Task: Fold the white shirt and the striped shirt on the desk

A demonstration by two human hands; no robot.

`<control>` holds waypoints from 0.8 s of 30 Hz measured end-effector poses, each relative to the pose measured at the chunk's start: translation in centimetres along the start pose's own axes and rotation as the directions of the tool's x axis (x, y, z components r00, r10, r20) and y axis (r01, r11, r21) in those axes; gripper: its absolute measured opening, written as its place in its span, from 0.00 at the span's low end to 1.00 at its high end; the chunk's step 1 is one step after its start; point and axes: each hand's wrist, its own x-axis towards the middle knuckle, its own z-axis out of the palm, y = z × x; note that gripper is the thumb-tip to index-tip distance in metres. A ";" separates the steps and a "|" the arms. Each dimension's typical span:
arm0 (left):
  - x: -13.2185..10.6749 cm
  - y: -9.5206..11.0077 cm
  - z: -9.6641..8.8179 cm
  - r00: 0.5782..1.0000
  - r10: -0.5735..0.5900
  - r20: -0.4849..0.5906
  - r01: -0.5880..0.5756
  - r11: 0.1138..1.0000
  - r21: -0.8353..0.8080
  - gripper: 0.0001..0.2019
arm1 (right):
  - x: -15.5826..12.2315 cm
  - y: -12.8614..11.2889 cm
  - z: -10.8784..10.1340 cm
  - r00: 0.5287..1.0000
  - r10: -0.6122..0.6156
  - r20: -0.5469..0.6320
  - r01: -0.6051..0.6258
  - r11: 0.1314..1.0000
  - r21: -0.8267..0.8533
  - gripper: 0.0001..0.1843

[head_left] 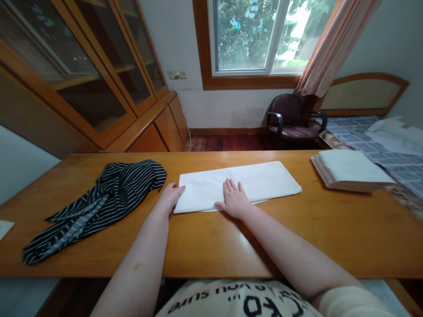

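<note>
Across the middle of one wooden table [280, 237] lies one folded white cloth [264, 179], both hands touching it — the right hand [235, 200] flat, fingers slightly spread; the left hand [169, 198] at its left end, whether pinching I cannot tell. One striped black cloth [132, 189] lies left, one white stack [355, 169] right.

Plain white folded rectangular cloth [264, 180], crumpled black fabric with thin white stripes [125, 193], orangey-brown wooden table [205, 246]. Padded armchair [287, 109]'s maroon-ish I think, kinda dim back there.
</note>
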 end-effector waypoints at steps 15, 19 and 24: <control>-5.1 5.7 0.8 0.884 -0.059 0.464 0.373 0.688 -0.623 0.20 | -0.8 0.9 0.8 0.988 -0.150 0.029 0.151 0.986 -0.067 0.68; -6.8 8.5 3.3 0.858 0.071 0.509 0.362 0.620 -0.697 0.20 | -1.4 0.3 0.7 0.984 -0.176 0.012 0.176 0.983 -0.055 0.67; -8.3 9.9 7.6 0.791 0.097 0.604 0.446 0.584 -0.678 0.13 | -2.4 -0.9 0.1 0.966 -0.258 0.002 0.258 0.966 0.025 0.57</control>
